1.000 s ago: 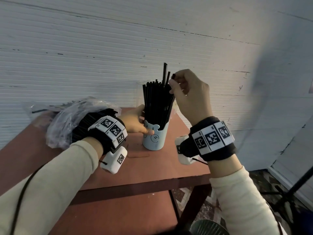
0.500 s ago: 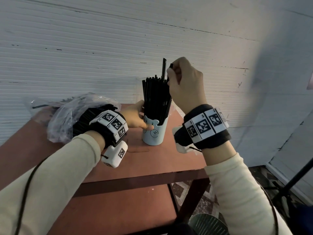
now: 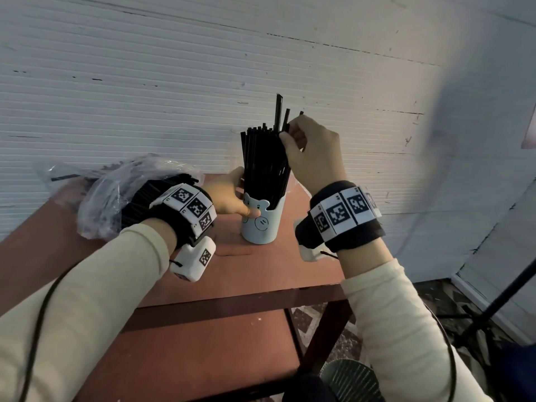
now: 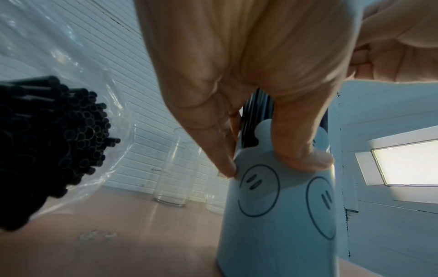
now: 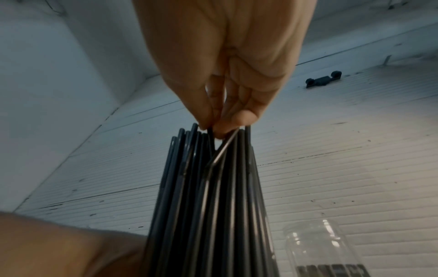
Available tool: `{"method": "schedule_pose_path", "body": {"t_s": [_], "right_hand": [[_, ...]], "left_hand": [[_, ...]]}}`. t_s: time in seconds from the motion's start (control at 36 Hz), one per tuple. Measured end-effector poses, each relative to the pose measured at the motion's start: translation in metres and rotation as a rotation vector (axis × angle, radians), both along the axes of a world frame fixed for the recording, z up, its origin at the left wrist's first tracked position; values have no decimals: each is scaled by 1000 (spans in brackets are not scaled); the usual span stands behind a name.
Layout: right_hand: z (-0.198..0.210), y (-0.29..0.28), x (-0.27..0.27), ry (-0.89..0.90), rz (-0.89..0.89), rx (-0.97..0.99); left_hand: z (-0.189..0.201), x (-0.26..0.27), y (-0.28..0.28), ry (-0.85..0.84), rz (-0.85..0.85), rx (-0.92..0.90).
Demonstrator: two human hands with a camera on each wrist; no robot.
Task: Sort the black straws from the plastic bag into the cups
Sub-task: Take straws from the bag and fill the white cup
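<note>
- The left hand point(image 3: 229, 195) holds the pale blue cup point(image 3: 261, 224) near its rim: the thumb lies on the front wall just above the printed round faces, and the other fingers point(image 4: 222, 159) curl round the far side.
- The cup stands upright on the reddish table point(image 3: 261, 271), between the 2 hands, and it is packed with black straws point(image 3: 264, 163) that stand almost upright.
- The right hand point(image 3: 313, 152) is above the cup; its fingers point(image 5: 227, 127) pinch the top ends of a few straws, which rise higher than the rest of the bundle.
- To the left of the left hand lies the clear plastic bag point(image 3: 110, 192), with a thick bundle of black straws inside it, open ends toward the cup.
- Behind the left fingers, near the wall, 2 clear glass jars point(image 4: 175, 168) stand on the table, apart from the blue cup.
- The cup is close to the right edge of the table; the near edge is below both wrists. Between the cup and the near edge the table top is bare.
- A white ribbed wall point(image 3: 174, 82) stands directly behind the table.
- The only print on the cup is 2 round line-drawn faces; no readable words. The wristbands point(image 3: 342, 210) carry black and white square code marks.
</note>
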State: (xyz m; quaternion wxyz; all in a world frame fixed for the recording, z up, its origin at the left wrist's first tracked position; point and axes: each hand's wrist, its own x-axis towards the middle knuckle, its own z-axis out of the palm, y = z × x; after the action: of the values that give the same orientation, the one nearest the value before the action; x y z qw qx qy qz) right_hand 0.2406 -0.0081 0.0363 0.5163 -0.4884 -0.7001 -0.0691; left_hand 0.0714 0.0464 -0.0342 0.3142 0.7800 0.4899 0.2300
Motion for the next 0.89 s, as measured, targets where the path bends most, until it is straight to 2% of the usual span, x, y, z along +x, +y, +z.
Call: {"method": "schedule_pose_path", "body": {"t_s": [0.22, 0.42, 0.58, 0.78, 0.89], "right_hand": [[-6, 6, -2, -54, -49, 181], [-25, 8, 0, -118, -24, 210], [-16, 7, 5, -98, 67, 193], [-5, 9, 4, -86, 137, 178], [-9, 9, 3, -56, 132, 217]], "left_hand": [[2, -1, -1, -16, -11, -6], [1, -3, -1, -61, -38, -2], [5, -7, 1, -85, -104, -85], [12, -13, 2, -51, -178, -163], [15, -11, -4, 21, -208, -105]]}}
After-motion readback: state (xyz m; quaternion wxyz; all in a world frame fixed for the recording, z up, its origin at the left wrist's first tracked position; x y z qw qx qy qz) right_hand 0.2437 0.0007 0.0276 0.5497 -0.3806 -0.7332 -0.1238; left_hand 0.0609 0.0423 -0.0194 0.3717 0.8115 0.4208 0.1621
